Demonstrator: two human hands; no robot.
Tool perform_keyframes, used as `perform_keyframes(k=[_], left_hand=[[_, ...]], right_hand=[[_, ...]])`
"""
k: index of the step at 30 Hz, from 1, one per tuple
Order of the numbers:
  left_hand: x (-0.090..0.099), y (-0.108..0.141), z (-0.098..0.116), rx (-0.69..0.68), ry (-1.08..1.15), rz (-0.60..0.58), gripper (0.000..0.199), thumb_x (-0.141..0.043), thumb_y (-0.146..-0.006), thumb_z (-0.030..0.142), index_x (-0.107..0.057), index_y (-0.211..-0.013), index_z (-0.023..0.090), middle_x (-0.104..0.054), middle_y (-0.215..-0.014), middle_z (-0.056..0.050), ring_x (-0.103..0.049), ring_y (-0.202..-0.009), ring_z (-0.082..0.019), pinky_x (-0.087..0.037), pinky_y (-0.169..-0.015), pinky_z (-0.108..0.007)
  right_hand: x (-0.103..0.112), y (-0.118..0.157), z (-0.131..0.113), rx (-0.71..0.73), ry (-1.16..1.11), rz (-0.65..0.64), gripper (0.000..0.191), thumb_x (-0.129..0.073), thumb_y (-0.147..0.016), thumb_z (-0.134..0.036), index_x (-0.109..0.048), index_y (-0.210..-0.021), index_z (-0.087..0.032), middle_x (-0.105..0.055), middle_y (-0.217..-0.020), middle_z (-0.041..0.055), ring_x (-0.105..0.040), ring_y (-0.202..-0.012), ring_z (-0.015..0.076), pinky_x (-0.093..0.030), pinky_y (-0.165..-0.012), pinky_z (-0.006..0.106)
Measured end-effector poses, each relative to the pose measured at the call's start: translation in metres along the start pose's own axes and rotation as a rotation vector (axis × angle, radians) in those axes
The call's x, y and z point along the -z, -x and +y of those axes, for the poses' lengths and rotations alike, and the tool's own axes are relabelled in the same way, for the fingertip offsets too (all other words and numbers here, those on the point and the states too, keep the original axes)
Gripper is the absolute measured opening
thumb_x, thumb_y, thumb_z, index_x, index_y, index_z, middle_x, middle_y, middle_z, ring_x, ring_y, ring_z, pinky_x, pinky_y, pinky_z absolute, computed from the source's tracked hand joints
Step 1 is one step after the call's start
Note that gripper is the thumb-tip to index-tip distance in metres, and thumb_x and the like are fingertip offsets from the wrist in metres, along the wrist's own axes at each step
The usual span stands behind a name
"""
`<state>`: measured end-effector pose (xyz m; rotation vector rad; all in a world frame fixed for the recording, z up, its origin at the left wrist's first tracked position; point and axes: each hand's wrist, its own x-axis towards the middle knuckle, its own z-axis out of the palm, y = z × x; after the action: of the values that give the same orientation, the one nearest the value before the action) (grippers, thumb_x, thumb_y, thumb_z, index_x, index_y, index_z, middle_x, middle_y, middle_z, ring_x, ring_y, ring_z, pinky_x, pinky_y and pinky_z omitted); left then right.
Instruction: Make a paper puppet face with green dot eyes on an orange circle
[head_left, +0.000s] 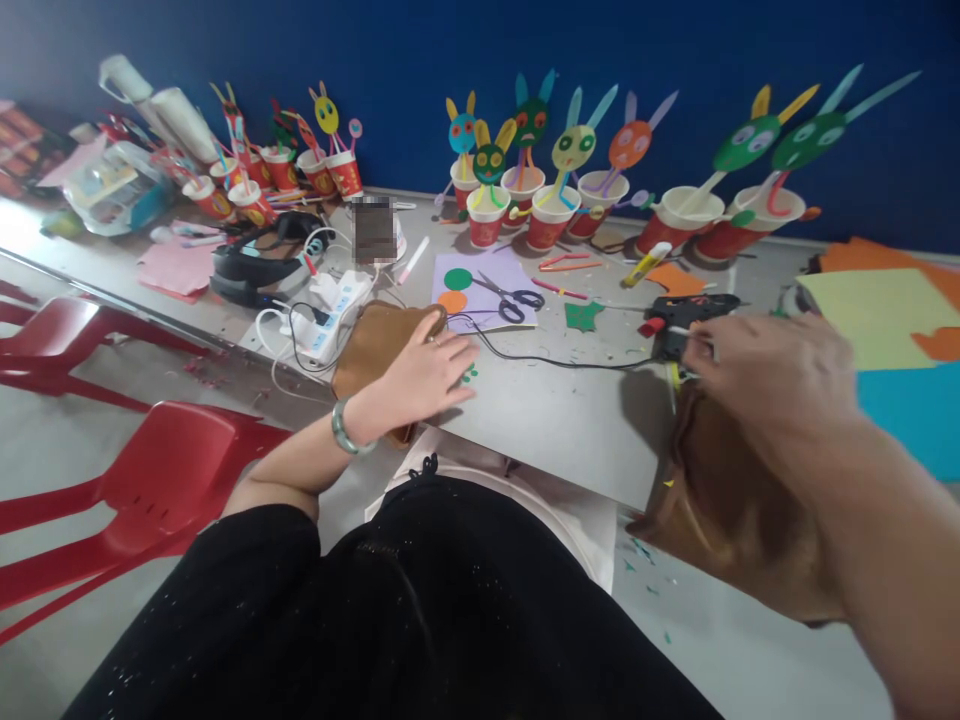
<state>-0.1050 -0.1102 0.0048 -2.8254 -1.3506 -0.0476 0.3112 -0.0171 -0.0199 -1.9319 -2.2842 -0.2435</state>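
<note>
Grey table (555,420) with scissors (508,293), purple paper (489,263), red cups (551,232)

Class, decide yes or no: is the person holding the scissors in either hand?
No, the scissors lie mostly on the purple paper, apart from the left hand and right hand.

1. This place appears to be a craft room or a handicraft classroom; which of the two, I cannot tell.
2. Along the blue wall (420,90), at the top of the frame, many red-and-white paper cups (551,228) carry colourful figures (574,146) with long ears.
3. On the grey table (555,415), in the centre, there are scissors (517,298) and cut paper circles (459,279).
4. Coloured sheets (874,312) lie at the right edge.
5. Red chairs (169,460) stand at the left.
6. Small scraps (651,590) are on the floor, lower right.
</note>
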Motion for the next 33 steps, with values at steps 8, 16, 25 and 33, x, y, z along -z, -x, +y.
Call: perform_keyframes(k=[8,16,25,33], left_hand=[[0.038,-0.113,-0.060,0.279,-0.017,-0.050,0.041,-0.063,-0.102,0.033,-0.073,-0.137,0.016,-0.075,-0.138,-0.017,-0.070,-0.132,-0.033,-0.049,-0.118,-0.047],[0.011,-0.195,-0.094,0.556,0.086,-0.329,0.056,-0.080,-0.083,0.019,-0.075,-0.137,0.010,-0.075,-0.141,-0.020,-0.072,-0.131,-0.033,-0.055,-0.111,-0.034],[-0.013,-0.195,-0.122,0.617,0.186,-0.289,0.068,-0.090,-0.080,0.038,-0.070,-0.141,0.015,-0.067,-0.153,-0.020,-0.064,-0.143,-0.038,-0.046,-0.126,-0.048],[-0.026,-0.197,-0.140,0.580,0.275,-0.224,0.079,-0.092,-0.073,0.035,-0.066,-0.144,0.013,-0.063,-0.157,-0.018,-0.058,-0.146,-0.033,-0.046,-0.124,-0.035]], right_hand=[[0.009,0.013,0.057,-0.253,0.319,-0.205,0.035,-0.053,-0.104,-0.029,-0.082,-0.101,-0.011,-0.081,-0.106,0.0260,-0.070,-0.084,0.0250,-0.028,-0.075,0.044],[0.033,0.021,-0.038,0.083,0.340,-0.291,0.040,-0.042,-0.110,-0.030,-0.076,-0.114,-0.009,-0.082,-0.111,0.0245,-0.075,-0.096,0.0306,-0.037,-0.081,0.041],[-0.006,-0.012,-0.107,0.509,0.153,-0.108,0.033,-0.055,-0.102,-0.023,-0.075,-0.127,-0.015,-0.080,-0.121,0.0183,-0.071,-0.106,0.0297,-0.040,-0.088,0.039],[-0.047,-0.043,-0.148,0.516,-0.003,0.004,0.046,-0.050,-0.108,-0.031,-0.069,-0.148,-0.019,-0.068,-0.150,0.0228,-0.066,-0.127,0.0356,-0.039,-0.109,0.049]])
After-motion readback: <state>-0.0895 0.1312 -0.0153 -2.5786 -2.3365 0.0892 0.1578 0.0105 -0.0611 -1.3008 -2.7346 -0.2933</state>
